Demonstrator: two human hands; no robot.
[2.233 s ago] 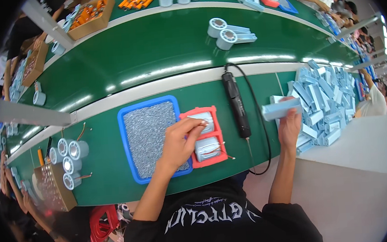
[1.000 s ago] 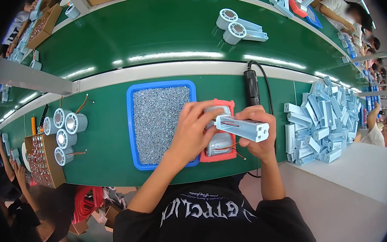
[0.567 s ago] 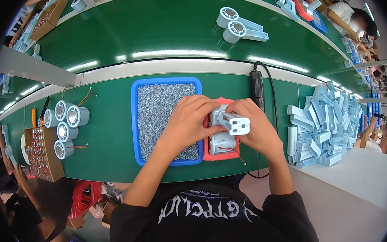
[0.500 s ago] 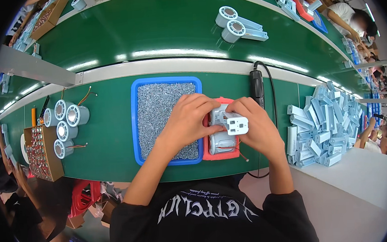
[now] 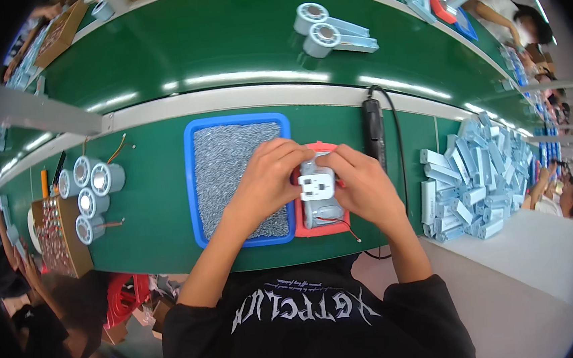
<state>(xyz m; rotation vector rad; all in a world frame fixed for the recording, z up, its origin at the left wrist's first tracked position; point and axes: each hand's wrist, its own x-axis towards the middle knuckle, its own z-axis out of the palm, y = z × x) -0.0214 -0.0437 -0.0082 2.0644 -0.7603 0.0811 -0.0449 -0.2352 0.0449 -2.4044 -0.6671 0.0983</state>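
Between my two hands stands a light-blue plastic handle (image 5: 318, 186), its slotted white end facing up at me. My left hand (image 5: 266, 180) closes on its left side, thumb and fingers bent against it. From the other side my right hand (image 5: 366, 183) grips it, with the fingertips partly hidden. Both hands are over a red fixture (image 5: 324, 230), in which a light-blue round housing (image 5: 323, 212) lies with thin wires coming out at its right. How the handle's lower end meets the parts in the fixture is hidden by my hands.
Left of the fixture stands a blue tray (image 5: 193, 186) full of small screws. A black electric screwdriver (image 5: 373, 128) with its cable lies behind my right hand. Light-blue handles form a pile (image 5: 475, 177) at right; round motor housings (image 5: 92, 194) and a cardboard box (image 5: 69, 236) are left.
The handle has shifted left and now stands centred between my hands, its slotted end turned more squarely upward. My right hand has moved left with it. The whole view has shifted slightly.
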